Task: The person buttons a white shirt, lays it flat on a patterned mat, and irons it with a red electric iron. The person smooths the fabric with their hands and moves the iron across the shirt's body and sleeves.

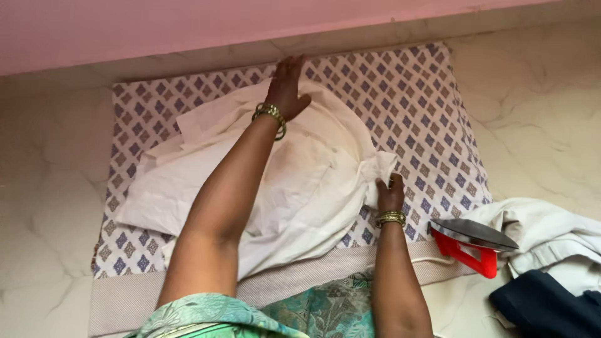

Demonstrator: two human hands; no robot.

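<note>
The white shirt [263, 181] lies crumpled on the patterned mat [432, 119], its long axis running from 8 to 2 o'clock. The left hand [287, 84] presses flat at 12, fingers spread. The right hand [389, 193] pinches the cloth's edge at 3. The iron [469, 244] stands at 4.

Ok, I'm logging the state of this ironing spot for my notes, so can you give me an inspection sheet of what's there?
Surface: patterned cloth pad with blue and brown diamonds, spread on a pale marble floor.
Job's things: crumpled white garment lying on the pad.
Clutter: red iron resting at the pad's right edge; white clothes and a dark garment piled beside it.
Grippers: left hand pressed flat on the garment's far edge; right hand gripping a bunched part of it.
Cables: white cord near the iron.
Surroundings: pink wall beyond the pad.
</note>
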